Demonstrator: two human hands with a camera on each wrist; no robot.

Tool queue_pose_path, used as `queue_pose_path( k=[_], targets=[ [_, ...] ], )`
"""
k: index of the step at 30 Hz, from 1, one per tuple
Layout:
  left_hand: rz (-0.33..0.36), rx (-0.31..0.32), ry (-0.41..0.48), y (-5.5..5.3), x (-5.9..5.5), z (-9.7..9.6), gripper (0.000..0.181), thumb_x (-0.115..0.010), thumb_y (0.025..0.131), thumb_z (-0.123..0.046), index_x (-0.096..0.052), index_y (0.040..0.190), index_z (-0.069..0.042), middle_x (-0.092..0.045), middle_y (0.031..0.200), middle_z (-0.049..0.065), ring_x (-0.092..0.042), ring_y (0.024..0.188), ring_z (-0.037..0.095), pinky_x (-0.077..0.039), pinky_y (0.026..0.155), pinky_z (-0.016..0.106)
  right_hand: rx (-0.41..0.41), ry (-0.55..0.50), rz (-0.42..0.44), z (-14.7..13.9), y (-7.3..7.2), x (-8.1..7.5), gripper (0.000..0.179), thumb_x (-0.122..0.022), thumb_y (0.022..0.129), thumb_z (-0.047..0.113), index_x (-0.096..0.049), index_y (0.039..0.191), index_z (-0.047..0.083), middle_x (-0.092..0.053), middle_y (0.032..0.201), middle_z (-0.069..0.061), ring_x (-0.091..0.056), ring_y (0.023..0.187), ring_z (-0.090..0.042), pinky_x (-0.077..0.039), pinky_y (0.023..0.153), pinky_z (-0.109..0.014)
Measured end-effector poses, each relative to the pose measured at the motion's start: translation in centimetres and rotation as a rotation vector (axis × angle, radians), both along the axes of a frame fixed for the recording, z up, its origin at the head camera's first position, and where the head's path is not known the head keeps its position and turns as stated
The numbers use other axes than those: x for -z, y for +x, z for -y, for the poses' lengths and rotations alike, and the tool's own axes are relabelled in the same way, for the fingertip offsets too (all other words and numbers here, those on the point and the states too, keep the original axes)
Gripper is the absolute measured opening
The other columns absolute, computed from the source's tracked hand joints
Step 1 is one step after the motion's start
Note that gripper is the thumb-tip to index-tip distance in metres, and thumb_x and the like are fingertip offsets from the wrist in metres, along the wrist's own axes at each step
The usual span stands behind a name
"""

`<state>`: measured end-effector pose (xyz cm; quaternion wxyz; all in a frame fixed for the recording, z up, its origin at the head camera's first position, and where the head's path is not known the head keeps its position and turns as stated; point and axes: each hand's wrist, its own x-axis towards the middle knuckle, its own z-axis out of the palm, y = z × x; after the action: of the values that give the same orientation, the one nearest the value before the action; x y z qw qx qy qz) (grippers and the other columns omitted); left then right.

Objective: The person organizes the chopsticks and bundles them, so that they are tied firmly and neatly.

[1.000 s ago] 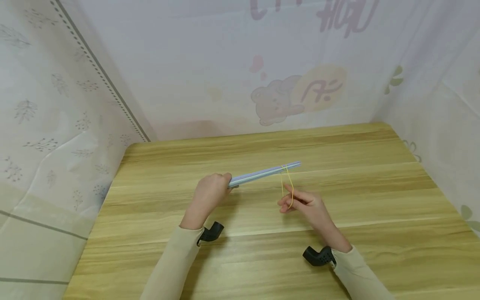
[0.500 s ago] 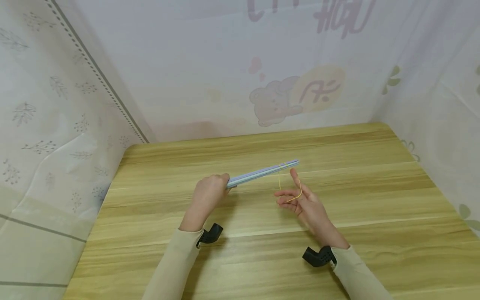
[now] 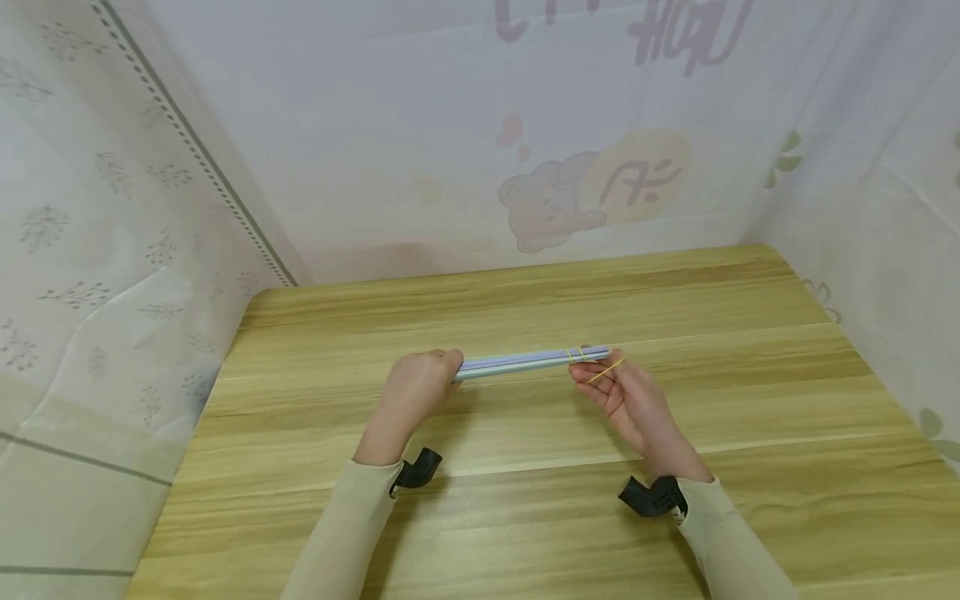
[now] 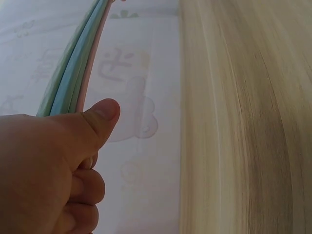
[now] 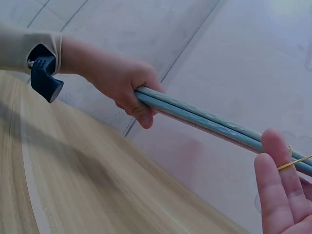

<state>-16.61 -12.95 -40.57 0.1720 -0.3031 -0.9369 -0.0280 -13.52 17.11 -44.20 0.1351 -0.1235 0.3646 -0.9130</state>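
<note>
My left hand [image 3: 418, 390] grips one end of a bundle of pastel chopsticks [image 3: 513, 363], held sideways above the table. In the left wrist view its thumb lies along the chopsticks [image 4: 73, 73] and the fingers are curled. A thin yellow rubber band [image 3: 606, 372] is wound round the bundle near its right end. My right hand [image 3: 636, 404] is at that end, with a free loop of the band stretched over its fingers and thumb. The right wrist view shows two fingertips against the chopsticks [image 5: 204, 124], the band [image 5: 288, 165] crossing one finger; the thumb is hidden there.
Below both hands is a wood-grain table [image 3: 480, 517]. Patterned pale cloth [image 3: 390, 142] hangs behind it and at both sides. Black curved camera mounts sit at the left wrist [image 3: 418, 469] and right wrist [image 3: 651, 497].
My right hand has risen from below the bundle to its right end, bringing the band's free loop up. The bundle's right end has tipped down, nearly level. The left hand keeps its grip.
</note>
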Motion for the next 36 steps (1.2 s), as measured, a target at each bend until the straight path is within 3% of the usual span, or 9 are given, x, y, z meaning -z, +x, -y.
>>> queue_pose_path(
  k=[5, 13, 22, 36],
  targets=[
    [-0.023, 0.014, -0.004, 0.1, -0.1, 0.0, 0.031, -0.081, 0.074, -0.015, -0.051, 0.071, -0.011, -0.053, 0.057, -0.001, -0.037, 0.045, 0.007, -0.036, 0.039, 0.025, -0.005, 0.077, -0.007, -0.4, -0.2, -0.2, 0.041, -0.028, 0.105, 0.021, -0.056, 0.123, -0.003, -0.07, 0.103, -0.013, -0.069, 0.097, -0.019, -0.052, 0.086, -0.03],
    [-0.051, 0.041, -0.024, 0.1, -0.1, 0.0, 0.029, -0.081, 0.073, -0.012, -0.052, 0.07, -0.011, -0.051, 0.055, -0.003, -0.032, 0.046, 0.006, -0.033, 0.04, 0.02, 0.029, 0.238, 0.037, -0.6, -0.6, -0.6, 0.028, -0.04, 0.103, 0.018, -0.062, 0.114, 0.004, -0.071, 0.095, -0.009, -0.071, 0.086, -0.016, -0.054, 0.08, -0.028],
    [-0.063, 0.05, -0.025, 0.3, -0.2, -0.2, 0.03, -0.082, 0.073, -0.015, -0.053, 0.07, -0.011, -0.053, 0.056, -0.002, -0.034, 0.046, 0.005, -0.036, 0.041, 0.021, 0.15, 0.491, 0.116, 0.0, -0.8, -1.7, 0.013, -0.054, 0.097, 0.015, -0.062, 0.099, 0.006, -0.069, 0.086, -0.004, -0.071, 0.077, -0.013, -0.056, 0.076, -0.028],
    [-0.04, 0.045, -0.016, 0.3, -0.2, -0.3, 0.029, -0.083, 0.072, -0.015, -0.054, 0.072, -0.01, -0.057, 0.058, -0.001, -0.041, 0.045, 0.007, -0.04, 0.042, 0.023, 0.222, 0.559, 0.144, 0.9, -0.9, -2.1, 0.006, -0.061, 0.093, 0.012, -0.062, 0.089, 0.008, -0.057, 0.09, -0.003, -0.064, 0.074, -0.012, -0.056, 0.075, -0.027]
  ],
)
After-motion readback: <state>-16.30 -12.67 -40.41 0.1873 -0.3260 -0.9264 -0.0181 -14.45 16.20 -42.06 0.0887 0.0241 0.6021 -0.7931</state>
